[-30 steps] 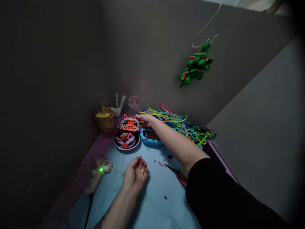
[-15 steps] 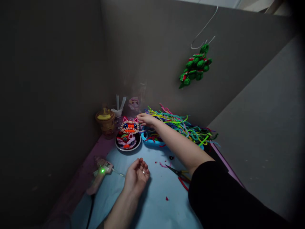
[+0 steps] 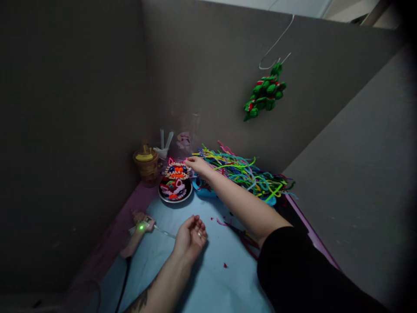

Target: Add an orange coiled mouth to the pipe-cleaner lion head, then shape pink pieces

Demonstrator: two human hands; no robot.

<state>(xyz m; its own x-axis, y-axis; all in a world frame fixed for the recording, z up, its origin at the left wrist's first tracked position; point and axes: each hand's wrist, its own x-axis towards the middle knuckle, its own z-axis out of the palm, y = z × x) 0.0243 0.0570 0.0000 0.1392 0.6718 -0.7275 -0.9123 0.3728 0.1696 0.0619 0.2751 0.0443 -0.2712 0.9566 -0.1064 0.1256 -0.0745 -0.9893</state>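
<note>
My right hand [image 3: 198, 166] reaches to the far side of the table. Its fingertips are pinched at the pink ear of an orange and cream pipe-cleaner cat face [image 3: 177, 171]. That face rests against a round metal-rimmed dish [image 3: 175, 201], in which lies a second, lilac cat face [image 3: 174, 192]. Palm up above the blue table cover [image 3: 215, 243], my left hand [image 3: 191, 237] is loosely curled with its fingers apart and nothing in it. A ring shows on one finger.
A blue tray [image 3: 202, 191] heaped with coloured pipe cleaners [image 3: 237, 167] stands behind my right forearm. At left lie a lit glue gun [image 3: 138, 234] and a lidded cup [image 3: 146, 165]. Scissors [image 3: 243, 237] lie under my right arm. A green ornament [image 3: 265, 98] hangs from the wall.
The view has shifted slightly. My right hand's fingers have drawn together at the cat face's pink ear. My left hand stays palm up, almost in place.
</note>
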